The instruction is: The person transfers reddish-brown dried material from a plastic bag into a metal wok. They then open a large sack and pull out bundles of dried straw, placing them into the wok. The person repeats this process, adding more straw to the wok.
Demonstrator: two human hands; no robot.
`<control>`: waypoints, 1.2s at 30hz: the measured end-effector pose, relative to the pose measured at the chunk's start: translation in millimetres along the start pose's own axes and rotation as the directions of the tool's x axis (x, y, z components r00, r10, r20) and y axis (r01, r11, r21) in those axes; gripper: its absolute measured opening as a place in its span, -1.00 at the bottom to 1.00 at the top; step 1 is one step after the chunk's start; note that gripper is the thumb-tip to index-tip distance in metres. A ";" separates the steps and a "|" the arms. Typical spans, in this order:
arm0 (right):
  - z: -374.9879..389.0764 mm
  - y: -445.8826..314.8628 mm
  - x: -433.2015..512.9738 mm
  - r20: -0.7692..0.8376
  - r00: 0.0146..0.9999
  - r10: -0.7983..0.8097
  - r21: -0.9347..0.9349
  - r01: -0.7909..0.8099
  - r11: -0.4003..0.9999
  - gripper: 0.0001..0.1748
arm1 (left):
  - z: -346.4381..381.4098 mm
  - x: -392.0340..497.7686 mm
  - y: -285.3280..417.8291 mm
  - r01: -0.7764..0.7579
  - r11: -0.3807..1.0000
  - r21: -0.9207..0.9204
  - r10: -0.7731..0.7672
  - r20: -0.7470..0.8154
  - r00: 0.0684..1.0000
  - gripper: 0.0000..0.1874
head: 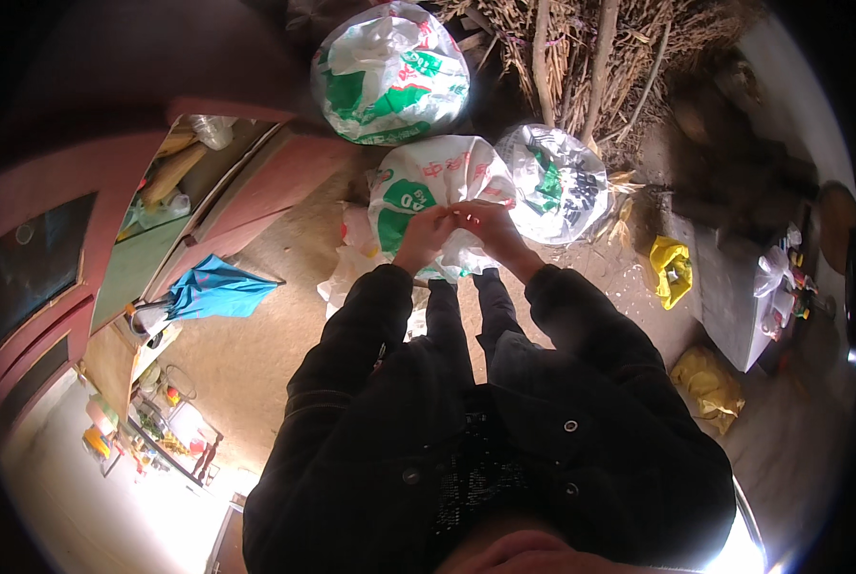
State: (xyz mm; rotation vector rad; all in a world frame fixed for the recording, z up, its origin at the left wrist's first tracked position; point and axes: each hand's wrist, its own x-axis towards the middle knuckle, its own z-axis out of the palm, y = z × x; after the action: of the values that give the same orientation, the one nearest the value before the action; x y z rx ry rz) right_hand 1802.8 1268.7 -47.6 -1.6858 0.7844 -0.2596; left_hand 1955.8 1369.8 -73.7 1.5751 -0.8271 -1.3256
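Both of my hands meet at the gathered top of a white woven plastic sack (pixel 442 168) that bears green and red print. My left hand (pixel 429 228) pinches the sack's bunched edge from the left. From the right, my right hand (pixel 484 221) grips the same gathered part, its fingertips close to those of the left. Below my hands a loose flap of the sack (pixel 464 257) hangs in front of my shoes. The exact spot between the fingertips is partly hidden by the fingers.
Behind stands a full, rounded white-and-green sack (pixel 390 75); another sack (pixel 553 185) touches on the right. Dry stalks (pixel 542 64) lean at the back. A folded blue umbrella (pixel 219 287) is at left by a cabinet. Yellow bags (pixel 670 273) lie right, near a grey-topped counter (pixel 729 294).
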 end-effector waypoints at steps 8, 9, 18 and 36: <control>-13.4 -3.3 18.7 0.258 0.946 -0.194 -0.459 0.297 0.837 -0.82 | -2.1 -7.1 7.7 -0.029 0.992 0.126 0.030 -0.008 1.000 -0.80; -12.4 -1.3 19.1 0.303 0.939 -0.161 -0.479 0.296 0.827 -0.83 | -2.5 -8.0 7.2 -0.016 0.992 0.123 0.019 -0.021 1.000 -0.80; -7.1 19.5 16.8 0.255 0.966 -0.040 -0.458 0.157 0.875 -0.84 | -0.9 -17.2 15.1 -0.083 0.974 0.211 0.106 -0.097 0.990 -0.85; -26.5 -1.7 40.5 0.338 0.912 0.233 -0.352 -0.107 0.930 -0.66 | -9.6 -7.1 10.0 -0.246 0.921 0.301 0.288 -0.104 0.952 -0.90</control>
State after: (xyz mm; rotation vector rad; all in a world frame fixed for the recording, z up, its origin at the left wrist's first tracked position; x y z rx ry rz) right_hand 1818.8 1223.1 -48.3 -1.8852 0.7050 0.3310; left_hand 1964.2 1374.5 -61.5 1.6857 -1.1351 -0.9120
